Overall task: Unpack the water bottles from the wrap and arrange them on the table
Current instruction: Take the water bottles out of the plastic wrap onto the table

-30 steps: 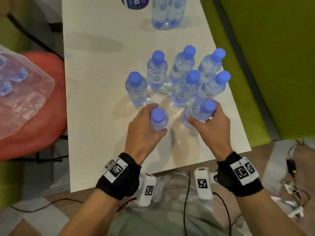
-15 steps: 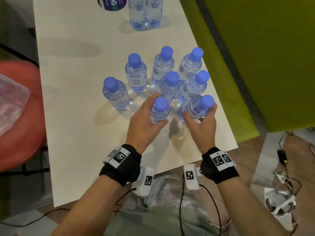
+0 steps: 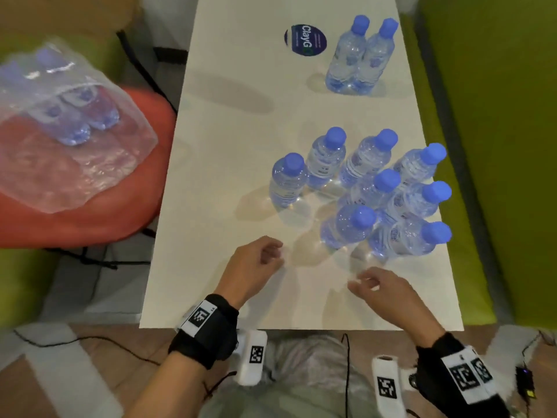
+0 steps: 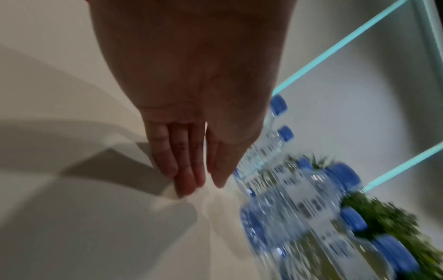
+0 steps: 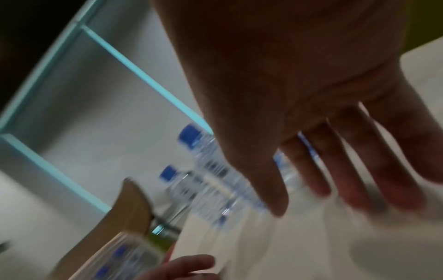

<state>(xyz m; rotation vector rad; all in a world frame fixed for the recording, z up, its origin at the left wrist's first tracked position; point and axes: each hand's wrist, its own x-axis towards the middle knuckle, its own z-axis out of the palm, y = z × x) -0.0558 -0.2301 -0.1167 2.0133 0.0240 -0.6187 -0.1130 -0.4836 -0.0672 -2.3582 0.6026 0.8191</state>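
Note:
Several clear water bottles with blue caps stand bunched on the right half of the white table. Two more bottles stand together at the far right. The torn plastic wrap lies on a red seat at the left with two or three bottles still inside. My left hand hovers empty near the table's front edge, left of the nearest bottle; in the left wrist view its fingers are straight. My right hand hovers empty below the front right bottle, fingers loosely spread.
A round dark blue sticker lies on the table's far part. A green sofa borders the table on the right. The red seat stands at the left. Cables trail over the floor in front.
Both hands have let go of the two front bottles and drawn back toward the table's front edge. The two bottles now stand with the group. The head view swung left, showing the wrap.

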